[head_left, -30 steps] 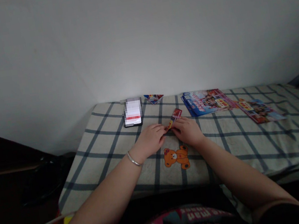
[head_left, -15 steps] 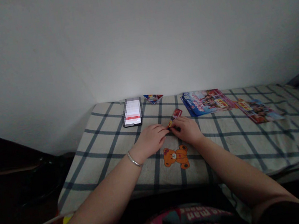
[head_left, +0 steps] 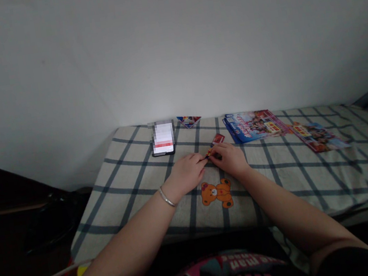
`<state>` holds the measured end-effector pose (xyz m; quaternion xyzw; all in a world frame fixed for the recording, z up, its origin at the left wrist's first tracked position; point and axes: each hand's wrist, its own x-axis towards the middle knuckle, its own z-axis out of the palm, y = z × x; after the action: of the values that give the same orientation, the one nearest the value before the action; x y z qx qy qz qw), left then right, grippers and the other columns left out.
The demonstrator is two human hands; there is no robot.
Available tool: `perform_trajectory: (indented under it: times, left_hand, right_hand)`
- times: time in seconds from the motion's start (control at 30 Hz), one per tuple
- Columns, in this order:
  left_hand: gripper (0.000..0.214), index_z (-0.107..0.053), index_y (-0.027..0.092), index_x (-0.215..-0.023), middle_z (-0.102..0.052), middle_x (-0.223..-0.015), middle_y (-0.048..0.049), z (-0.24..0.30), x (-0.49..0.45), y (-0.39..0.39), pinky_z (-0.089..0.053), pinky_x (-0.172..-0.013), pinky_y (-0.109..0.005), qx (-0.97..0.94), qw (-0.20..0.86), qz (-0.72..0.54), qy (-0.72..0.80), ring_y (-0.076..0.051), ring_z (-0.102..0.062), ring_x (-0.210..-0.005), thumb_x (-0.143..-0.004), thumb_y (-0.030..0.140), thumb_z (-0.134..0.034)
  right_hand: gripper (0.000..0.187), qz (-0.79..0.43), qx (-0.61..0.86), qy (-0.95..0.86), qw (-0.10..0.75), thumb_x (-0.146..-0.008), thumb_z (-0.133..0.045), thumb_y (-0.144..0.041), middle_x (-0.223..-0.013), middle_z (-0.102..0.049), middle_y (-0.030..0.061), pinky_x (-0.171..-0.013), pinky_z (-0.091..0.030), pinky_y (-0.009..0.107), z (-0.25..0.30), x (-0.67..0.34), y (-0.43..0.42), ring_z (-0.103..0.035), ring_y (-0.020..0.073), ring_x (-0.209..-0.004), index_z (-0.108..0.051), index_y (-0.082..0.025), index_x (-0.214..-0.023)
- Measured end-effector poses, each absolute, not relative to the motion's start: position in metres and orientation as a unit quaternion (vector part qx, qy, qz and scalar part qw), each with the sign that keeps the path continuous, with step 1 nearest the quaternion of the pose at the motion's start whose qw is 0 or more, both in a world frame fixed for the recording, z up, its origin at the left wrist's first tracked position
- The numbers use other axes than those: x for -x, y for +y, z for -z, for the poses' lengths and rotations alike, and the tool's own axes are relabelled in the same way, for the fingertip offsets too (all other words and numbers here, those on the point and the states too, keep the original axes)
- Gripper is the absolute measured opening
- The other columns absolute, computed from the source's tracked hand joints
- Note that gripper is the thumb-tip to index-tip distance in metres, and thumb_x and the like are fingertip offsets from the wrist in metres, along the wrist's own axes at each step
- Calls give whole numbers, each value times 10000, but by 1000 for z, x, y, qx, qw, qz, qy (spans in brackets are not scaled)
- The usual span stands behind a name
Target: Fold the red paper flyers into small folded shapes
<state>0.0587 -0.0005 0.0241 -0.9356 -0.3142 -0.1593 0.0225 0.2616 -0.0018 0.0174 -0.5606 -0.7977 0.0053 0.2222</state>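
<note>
A narrow folded strip of printed paper (head_left: 218, 139), red at its far end, lies slanted on the checked cloth between my hands. My left hand (head_left: 189, 172), with a silver bangle at the wrist, has its fingertips closed on the strip's near end. From the other side my right hand (head_left: 230, 158) pinches the strip a little farther up. My fingers cover much of the strip. Just below both hands an orange teddy bear picture (head_left: 216, 193) shows flat on the cloth.
A phone with a lit, blurred screen (head_left: 163, 137) lies at the back left. Beside it sits a folded paper triangle (head_left: 189, 121). A stack of colourful printed sheets (head_left: 254, 125) and a single sheet (head_left: 320, 135) lie to the right. The checked cloth (head_left: 135, 182) meets the wall (head_left: 170, 47).
My fingers have shifted very slightly along the paper strip, and my left wrist has turned a little. Everything else lies where it was.
</note>
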Motion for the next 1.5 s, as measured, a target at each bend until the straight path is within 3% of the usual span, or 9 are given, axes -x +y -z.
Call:
perform_trajectory:
  times: [0.23,0.63,0.77,1.07,1.27,1.5]
  left_hand:
    - [301,-615,161,-1173,-586,-1260,-97,-22,-60,-2,-497,-918,-423,936,31,170,-305,-236,-581,-1061,-887,166,-521]
    - [296,-610,141,-1174,-612,-1162,-115,-24,-61,-4,-506,-881,-419,943,40,140,-298,-243,-569,-1037,-898,151,-503]
    - [333,-580,143,-1222,-610,-1226,-109,-22,-62,-3,-470,-946,-423,944,40,154,-288,-248,-531,-1128,-896,163,-513]
    - [323,-561,177,-1225,-590,-1287,-73,-20,-63,-3,-355,-1052,-453,937,45,160,-308,-257,-485,-1202,-905,202,-522]
    - [299,-576,187,-1196,-595,-1277,-66,-20,-62,-1,-341,-1059,-457,936,40,164,-311,-252,-485,-1197,-904,191,-513]
    - [261,-596,188,-1160,-605,-1270,-62,-20,-62,0,-325,-1066,-464,936,53,159,-308,-247,-496,-1174,-914,225,-516]
  right_hand:
    - [58,-11,559,-797,228,-852,-638,-272,-931,-696,20,-768,-451,277,-18,-261,-1,-622,176,-893,-669,-225,-842]
    - [57,-16,571,-791,219,-843,-655,-264,-937,-699,22,-758,-457,283,-20,-262,0,-631,185,-913,-673,-230,-885]
    - [62,-24,570,-789,228,-851,-635,-237,-942,-708,15,-764,-469,289,-17,-262,2,-641,188,-912,-678,-238,-897]
    - [239,-30,520,-815,255,-828,-569,-144,-1040,-692,59,-930,-467,343,-12,-265,7,-614,205,-1018,-656,-198,-1044]
    - [460,9,525,-817,238,-820,-544,-200,-1408,-504,146,-1114,-333,463,-1,-265,10,-416,274,-1335,-557,-138,-1276]
    - [660,-20,571,-809,139,-850,-456,-226,-1537,-353,107,-1188,-177,489,-3,-263,13,-248,263,-1447,-320,-159,-1492]
